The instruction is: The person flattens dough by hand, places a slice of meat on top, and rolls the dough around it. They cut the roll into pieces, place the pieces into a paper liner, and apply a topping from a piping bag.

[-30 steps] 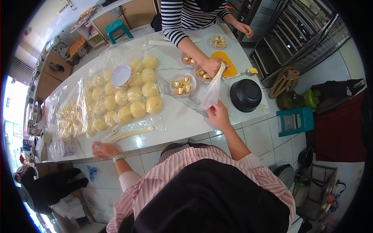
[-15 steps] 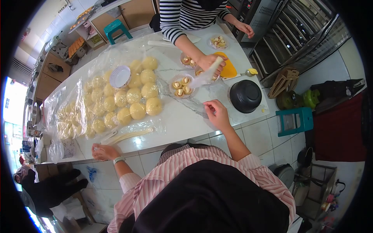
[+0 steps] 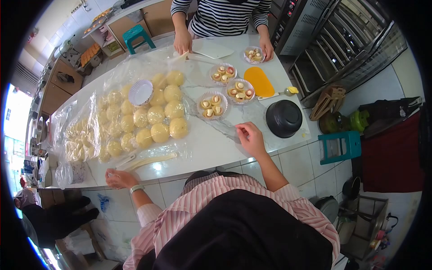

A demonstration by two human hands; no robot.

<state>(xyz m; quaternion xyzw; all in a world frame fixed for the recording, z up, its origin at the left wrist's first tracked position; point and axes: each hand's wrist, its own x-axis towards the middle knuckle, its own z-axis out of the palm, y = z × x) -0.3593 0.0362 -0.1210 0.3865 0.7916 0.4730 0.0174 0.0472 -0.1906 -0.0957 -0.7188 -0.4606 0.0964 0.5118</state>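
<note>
My right hand (image 3: pixel 252 138) is held over the front of the white table (image 3: pixel 202 150), fingers curled in with the thumb against them and nothing visible in them. Beyond it are paper cups of small filled dough rolls, the closest being a fluted paper cup (image 3: pixel 213 105); a black bowl (image 3: pixel 284 118) stands to its right. At the front left edge rests my left hand (image 3: pixel 120 178), its fingers loosely bent and apart, without a visible object. Close to it lie a long pale stick (image 3: pixel 153 159) and a clear plastic sheet (image 3: pixel 186 150) spread over rows of dough balls (image 3: pixel 159 131).
Across the table stands a co-worker in a striped top (image 3: pixel 229 20), one hand (image 3: pixel 183 42) at a pale-handled tool, the other beside a filled cup (image 3: pixel 254 55). There is an orange scraper (image 3: pixel 258 82), a lone paper cup (image 3: pixel 141 92) on the plastic and a teal stool (image 3: pixel 340 147).
The co-worker's hand has drawn back from the filled cups to the far edge with the pale-handled tool. Their other hand has come down beside the far cup. My hands have barely moved.
</note>
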